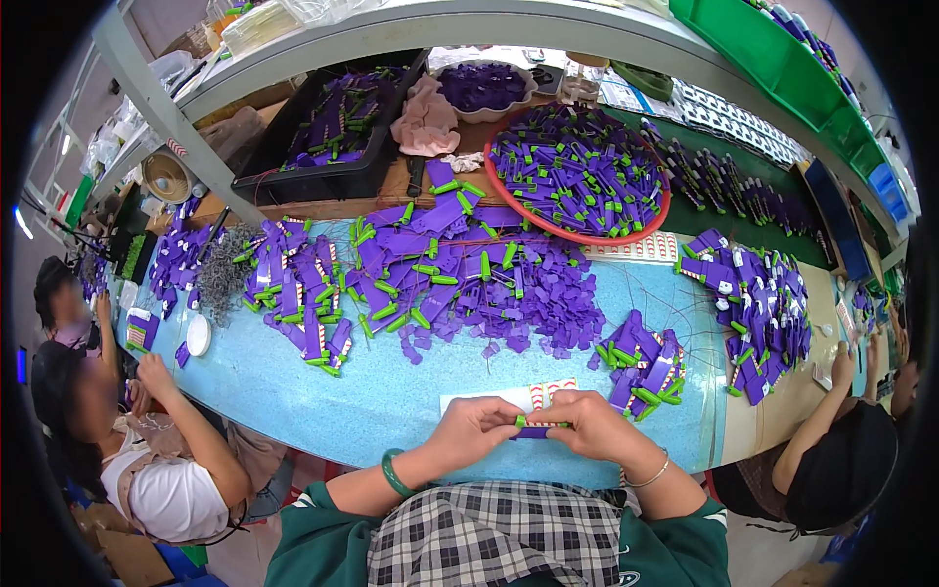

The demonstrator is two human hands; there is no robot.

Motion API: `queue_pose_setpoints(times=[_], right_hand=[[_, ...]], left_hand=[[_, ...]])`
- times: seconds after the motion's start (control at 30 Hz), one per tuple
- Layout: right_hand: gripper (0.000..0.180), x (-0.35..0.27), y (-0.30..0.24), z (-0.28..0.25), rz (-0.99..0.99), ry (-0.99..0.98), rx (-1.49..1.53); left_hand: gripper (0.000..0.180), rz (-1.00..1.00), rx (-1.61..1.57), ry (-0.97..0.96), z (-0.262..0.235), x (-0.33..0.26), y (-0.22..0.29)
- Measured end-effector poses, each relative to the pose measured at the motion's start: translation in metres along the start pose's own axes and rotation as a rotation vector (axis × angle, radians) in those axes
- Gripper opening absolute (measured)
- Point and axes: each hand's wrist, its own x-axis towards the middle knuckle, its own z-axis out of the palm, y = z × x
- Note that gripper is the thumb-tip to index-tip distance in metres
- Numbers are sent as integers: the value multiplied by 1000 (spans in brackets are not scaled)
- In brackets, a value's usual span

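Between my hands, just past the table's near edge, is a small purple plastic piece (pixel 533 432) with a green end and a red-and-white striped strip along it. My left hand (pixel 471 430) pinches it at the green end. The fingers of my right hand (pixel 592 426) press on the strip near its other end. Behind my fingers lies a white sticker sheet (pixel 553 391) with red-and-yellow curved marks, partly covered by my hands. A small heap of purple-and-green pieces (pixel 646 367) sits right of my right hand.
A big pile of loose purple parts (pixel 528 303) spreads across the blue table, with thin wires among them. A red-rimmed round basket (pixel 667 210) and a black crate (pixel 259 181) stand behind. More pieces (pixel 763 313) lie at right. A shelf (pixel 421 31) crosses above. Co-workers sit on both sides.
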Motion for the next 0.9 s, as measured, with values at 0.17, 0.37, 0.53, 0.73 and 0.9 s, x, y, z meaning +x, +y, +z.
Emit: queue_pose_setpoints(times=[0.17, 0.37, 0.53, 0.73, 0.9], right_hand=[[33, 3, 8, 44, 108, 281, 823], [36, 17, 1, 19, -101, -113, 792], [16, 44, -17, 9, -348, -25, 2], [7, 80, -1, -10, -289, 148, -661], [4, 98, 18, 0, -265, 183, -722]], left_hand=[[16, 41, -244, 19, -7, 5, 12], [15, 246, -55, -146, -31, -2, 32], [11, 444, 449, -82, -35, 0, 49], [4, 177, 221, -1, -75, -17, 57], [14, 454, -299, 496, -78, -13, 59]])
